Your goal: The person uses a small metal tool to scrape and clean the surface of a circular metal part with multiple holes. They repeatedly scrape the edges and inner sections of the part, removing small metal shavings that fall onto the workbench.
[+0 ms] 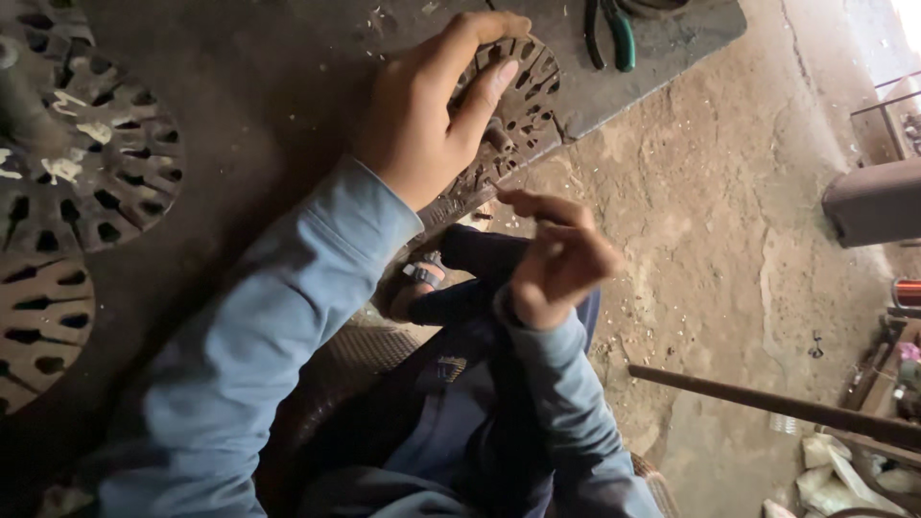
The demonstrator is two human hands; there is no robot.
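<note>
Firstly, item one: slotted metal disc (pixel 513 120), dark, round, ringed with teardrop slots, a stub at its hub. I log it lying at the near edge of the grey work slab (pixel 288 86), part of its rim overhanging toward the lap. I judge it heavy for its size, fully rigid, dusty rather than slick, with slot edges likely sharp; best taken by the rim or with fingers hooked through slots, not by the thin teeth between them.

Left hand (pixel 432 115): clamped over the disc's far side, fingers curled across the top rim, thumb pressed into the slotted face.

Right hand (pixel 556 259): just below the grip, apart from the disc, thumb and forefinger pinched narrow; whether they hold anything fine I cannot tell.

Further from the grip: two larger slotted discs (pixel 91 144), well to the left, one bearing pale scraps. Green-handled pliers (pixel 614 34) beyond the grip. Sandalled foot (pixel 422 283) beneath. Long bar (pixel 767 403) off right, over earthen floor (pixel 729 211).
</note>
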